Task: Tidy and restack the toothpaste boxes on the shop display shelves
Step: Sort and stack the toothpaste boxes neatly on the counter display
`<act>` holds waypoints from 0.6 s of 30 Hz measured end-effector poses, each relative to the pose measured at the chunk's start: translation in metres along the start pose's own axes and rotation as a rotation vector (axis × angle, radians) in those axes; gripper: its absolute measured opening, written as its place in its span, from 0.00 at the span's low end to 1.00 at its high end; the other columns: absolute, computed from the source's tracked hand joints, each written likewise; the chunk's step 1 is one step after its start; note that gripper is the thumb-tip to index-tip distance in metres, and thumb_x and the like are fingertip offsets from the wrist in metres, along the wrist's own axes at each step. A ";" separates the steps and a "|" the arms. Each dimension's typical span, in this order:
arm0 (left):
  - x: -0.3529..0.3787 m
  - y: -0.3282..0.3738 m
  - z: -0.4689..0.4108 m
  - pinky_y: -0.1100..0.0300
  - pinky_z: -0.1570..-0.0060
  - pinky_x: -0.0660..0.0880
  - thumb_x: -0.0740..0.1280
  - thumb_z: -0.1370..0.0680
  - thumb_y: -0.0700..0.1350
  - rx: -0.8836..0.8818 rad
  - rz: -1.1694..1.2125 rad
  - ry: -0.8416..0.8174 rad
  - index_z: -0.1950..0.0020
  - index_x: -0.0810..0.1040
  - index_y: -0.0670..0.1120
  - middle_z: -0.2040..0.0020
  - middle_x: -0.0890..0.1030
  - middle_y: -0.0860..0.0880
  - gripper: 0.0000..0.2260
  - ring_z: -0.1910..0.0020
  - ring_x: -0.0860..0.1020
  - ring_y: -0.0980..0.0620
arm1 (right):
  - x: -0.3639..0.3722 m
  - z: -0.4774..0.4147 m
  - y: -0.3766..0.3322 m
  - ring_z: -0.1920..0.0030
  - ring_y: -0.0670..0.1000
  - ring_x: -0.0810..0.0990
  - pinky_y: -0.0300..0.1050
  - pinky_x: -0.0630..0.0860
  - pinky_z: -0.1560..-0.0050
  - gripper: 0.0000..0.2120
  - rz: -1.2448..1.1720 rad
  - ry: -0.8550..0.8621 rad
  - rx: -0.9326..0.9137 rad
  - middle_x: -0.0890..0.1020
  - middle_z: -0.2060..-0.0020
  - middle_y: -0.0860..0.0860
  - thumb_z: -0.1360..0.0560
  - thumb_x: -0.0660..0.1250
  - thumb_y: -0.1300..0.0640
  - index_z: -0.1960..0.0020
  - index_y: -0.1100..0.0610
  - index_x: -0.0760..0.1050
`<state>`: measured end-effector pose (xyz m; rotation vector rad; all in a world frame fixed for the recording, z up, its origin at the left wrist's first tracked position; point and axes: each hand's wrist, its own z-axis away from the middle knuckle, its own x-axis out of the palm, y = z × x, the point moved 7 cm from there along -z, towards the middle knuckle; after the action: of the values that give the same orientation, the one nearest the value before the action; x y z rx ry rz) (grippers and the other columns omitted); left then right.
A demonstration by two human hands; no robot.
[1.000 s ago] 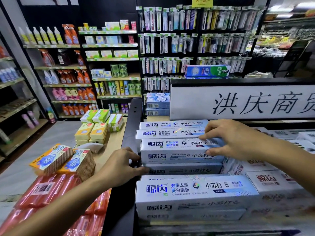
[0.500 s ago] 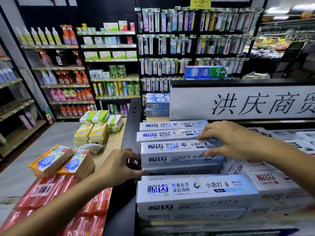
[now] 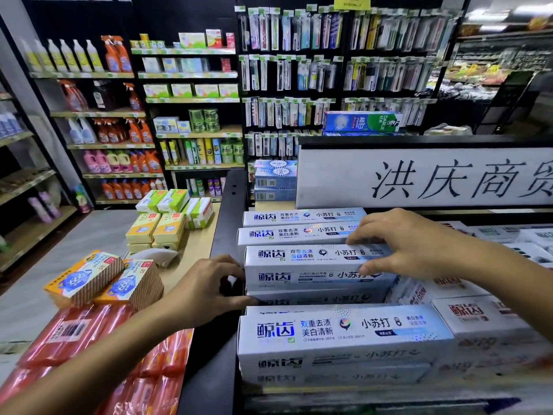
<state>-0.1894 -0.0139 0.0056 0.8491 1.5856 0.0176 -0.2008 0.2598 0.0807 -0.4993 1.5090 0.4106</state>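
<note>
Head view: the white toothpaste box lies mid-stack on the display shelf, long axis left to right, print facing up. The right hand pinches its right end and the left hand curls round the left end. Light, stiff, crushable card, probably best held by both ends.

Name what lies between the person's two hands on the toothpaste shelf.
A white toothpaste box spans the gap: the left hand holds its left end, and the right hand pinches its right end. The head view shows this.
</note>
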 end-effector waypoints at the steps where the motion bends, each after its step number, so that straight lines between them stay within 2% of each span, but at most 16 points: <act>1: -0.001 0.001 0.000 0.74 0.56 0.70 0.76 0.30 0.59 0.005 0.007 -0.002 0.46 0.86 0.52 0.51 0.79 0.60 0.17 0.55 0.77 0.66 | 0.000 0.000 0.000 0.43 0.42 0.74 0.45 0.72 0.39 0.26 -0.004 -0.001 0.001 0.77 0.44 0.39 0.29 0.71 0.37 0.34 0.45 0.75; 5: -0.004 0.000 -0.001 0.74 0.56 0.68 0.77 0.29 0.57 0.012 0.016 -0.016 0.46 0.85 0.49 0.51 0.80 0.60 0.17 0.56 0.77 0.67 | 0.000 0.001 0.000 0.43 0.43 0.75 0.46 0.73 0.40 0.25 -0.012 0.009 0.012 0.77 0.45 0.39 0.29 0.71 0.37 0.35 0.45 0.76; 9: -0.004 -0.002 0.002 0.74 0.51 0.68 0.76 0.29 0.58 0.029 -0.021 -0.007 0.44 0.85 0.48 0.47 0.81 0.57 0.19 0.51 0.76 0.64 | 0.000 0.002 0.000 0.44 0.41 0.75 0.44 0.73 0.41 0.25 -0.040 0.006 0.019 0.77 0.47 0.38 0.30 0.72 0.37 0.36 0.44 0.76; 12: -0.005 -0.002 0.005 0.73 0.52 0.69 0.78 0.31 0.57 0.046 -0.014 -0.015 0.47 0.86 0.49 0.50 0.80 0.59 0.17 0.53 0.76 0.66 | 0.001 0.003 0.001 0.43 0.42 0.75 0.43 0.73 0.40 0.25 -0.057 -0.010 0.033 0.78 0.45 0.39 0.30 0.73 0.38 0.36 0.44 0.76; 15: -0.005 -0.004 0.005 0.66 0.54 0.73 0.79 0.31 0.56 0.032 0.017 -0.029 0.48 0.85 0.49 0.52 0.79 0.58 0.17 0.55 0.78 0.62 | 0.002 0.004 0.001 0.44 0.43 0.78 0.45 0.76 0.41 0.25 -0.087 -0.043 0.075 0.80 0.44 0.41 0.31 0.74 0.38 0.37 0.43 0.76; 18: -0.005 -0.006 0.003 0.67 0.55 0.73 0.77 0.30 0.58 0.040 0.027 -0.085 0.46 0.85 0.50 0.54 0.78 0.58 0.18 0.57 0.77 0.60 | 0.002 0.006 0.000 0.45 0.41 0.79 0.46 0.77 0.40 0.25 -0.132 -0.074 0.077 0.81 0.44 0.40 0.32 0.75 0.38 0.37 0.43 0.76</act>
<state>-0.1898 -0.0221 0.0069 0.8913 1.4990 -0.0310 -0.1960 0.2625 0.0782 -0.5146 1.4064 0.2638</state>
